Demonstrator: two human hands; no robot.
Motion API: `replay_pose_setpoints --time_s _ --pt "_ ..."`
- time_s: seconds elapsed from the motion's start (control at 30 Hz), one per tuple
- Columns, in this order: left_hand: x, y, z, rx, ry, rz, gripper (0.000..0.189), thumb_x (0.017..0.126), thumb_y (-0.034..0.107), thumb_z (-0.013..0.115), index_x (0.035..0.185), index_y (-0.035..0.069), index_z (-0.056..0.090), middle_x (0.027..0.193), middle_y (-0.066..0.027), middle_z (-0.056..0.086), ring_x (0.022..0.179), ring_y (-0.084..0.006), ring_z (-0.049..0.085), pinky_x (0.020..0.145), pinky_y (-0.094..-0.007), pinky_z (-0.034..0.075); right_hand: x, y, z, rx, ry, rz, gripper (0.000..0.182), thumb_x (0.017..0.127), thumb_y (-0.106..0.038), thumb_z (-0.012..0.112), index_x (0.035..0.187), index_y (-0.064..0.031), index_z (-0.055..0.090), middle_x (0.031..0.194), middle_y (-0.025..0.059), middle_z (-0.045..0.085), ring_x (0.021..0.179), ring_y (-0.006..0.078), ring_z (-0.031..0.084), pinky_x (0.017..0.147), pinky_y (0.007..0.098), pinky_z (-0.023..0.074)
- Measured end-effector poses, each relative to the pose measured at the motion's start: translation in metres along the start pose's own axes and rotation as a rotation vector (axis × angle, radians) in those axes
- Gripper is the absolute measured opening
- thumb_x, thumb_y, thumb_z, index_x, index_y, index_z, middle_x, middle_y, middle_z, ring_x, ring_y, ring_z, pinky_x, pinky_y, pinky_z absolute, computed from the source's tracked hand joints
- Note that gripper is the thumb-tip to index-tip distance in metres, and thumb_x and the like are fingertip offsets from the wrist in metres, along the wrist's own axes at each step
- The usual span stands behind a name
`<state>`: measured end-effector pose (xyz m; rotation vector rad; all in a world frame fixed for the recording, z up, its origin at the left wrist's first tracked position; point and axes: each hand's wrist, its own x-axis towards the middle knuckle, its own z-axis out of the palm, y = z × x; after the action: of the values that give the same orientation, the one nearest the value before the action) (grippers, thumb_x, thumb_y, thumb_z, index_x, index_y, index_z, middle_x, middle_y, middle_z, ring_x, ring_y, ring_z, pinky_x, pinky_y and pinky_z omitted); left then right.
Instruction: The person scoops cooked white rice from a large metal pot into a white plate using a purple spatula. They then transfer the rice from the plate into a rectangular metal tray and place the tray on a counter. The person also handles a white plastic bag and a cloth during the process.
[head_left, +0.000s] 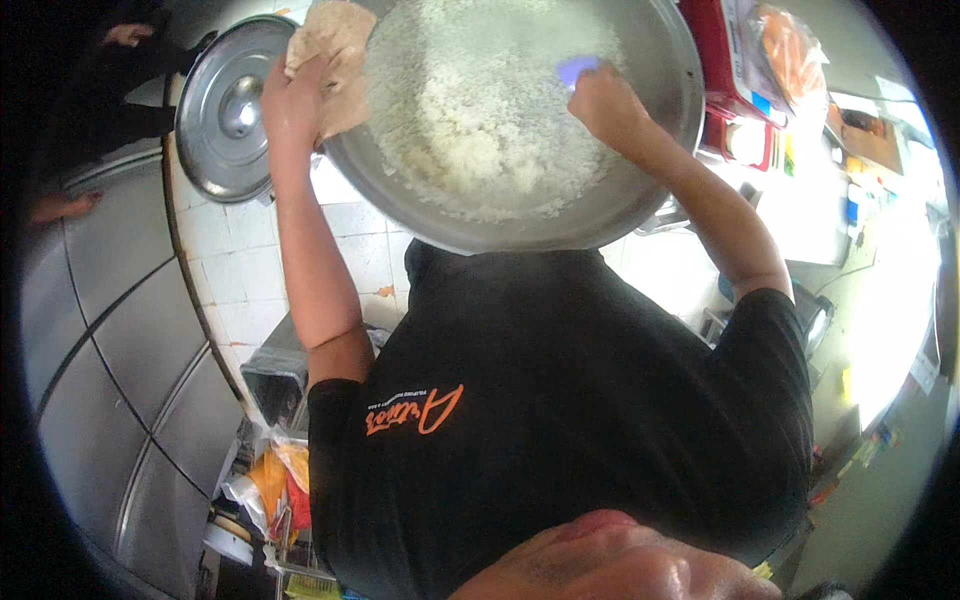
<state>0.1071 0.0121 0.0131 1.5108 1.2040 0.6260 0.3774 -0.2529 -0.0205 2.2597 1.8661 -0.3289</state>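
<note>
A large metal pot stands before me with white cooked rice spread inside it. Haze over the far part of the rice blurs it. My left hand grips a tan cloth against the pot's left rim. Over the right side of the rice, my right hand is closed around a purple implement. Only a small part of that implement shows, so its full shape cannot be told. A round metal lid with a raised centre is just left of my left hand.
Another person's hand and dark sleeve are at the far left, by steel cabinet doors. Red crates and a plastic bag of orange items border the pot's right. A grey bin is low on the left.
</note>
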Motion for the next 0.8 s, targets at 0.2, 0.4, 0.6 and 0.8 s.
replay_pose_setpoints --time_s 0.2,0.4,0.6,0.8 --pt "-0.003 0.006 0.006 0.099 0.015 0.047 0.043 0.085 0.027 0.063 0.116 -0.002 0.062 0.102 -0.0176 0.069 0.088 -0.0272 0.067 0.080 -0.0367 0.050 -0.026 -0.114 -0.036 0.363 -0.295 -0.288 0.024 0.084 -0.020 0.064 0.087 0.0027 0.071 0.084 0.0198 0.067 0.076 0.0312 0.068 0.072 0.0433 0.0537" --pt "-0.001 0.007 -0.003 0.209 0.043 0.117 0.043 0.084 0.029 0.062 0.114 -0.001 0.063 0.100 -0.0185 0.070 0.089 -0.0299 0.068 0.080 -0.0369 0.050 0.075 -0.077 -0.026 0.360 0.110 -0.151 0.030 0.086 -0.021 0.063 0.099 0.0060 0.065 0.114 0.0244 0.062 0.091 0.0363 0.066 0.081 0.0432 0.0542" --pt "0.012 -0.014 0.001 0.438 0.029 0.065 0.048 0.088 0.032 0.063 0.122 -0.002 0.060 0.106 -0.0249 0.067 0.097 -0.0374 0.066 0.081 -0.0423 0.051 0.040 -0.110 0.008 0.328 0.212 -0.469 0.026 0.085 -0.012 0.064 0.102 0.0075 0.062 0.135 0.0252 0.049 0.094 0.0395 0.064 0.088 0.0423 0.0543" --pt "0.026 -0.032 0.001 0.536 0.086 0.374 0.048 0.086 0.037 0.057 0.107 -0.006 0.062 0.104 -0.0310 0.064 0.099 -0.0484 0.060 0.087 -0.0523 0.047 0.056 -0.091 -0.066 0.462 -0.187 -0.579 0.025 0.078 -0.004 0.067 0.101 0.0046 0.064 0.129 0.0216 0.055 0.112 0.0355 0.059 0.101 0.0428 0.0467"
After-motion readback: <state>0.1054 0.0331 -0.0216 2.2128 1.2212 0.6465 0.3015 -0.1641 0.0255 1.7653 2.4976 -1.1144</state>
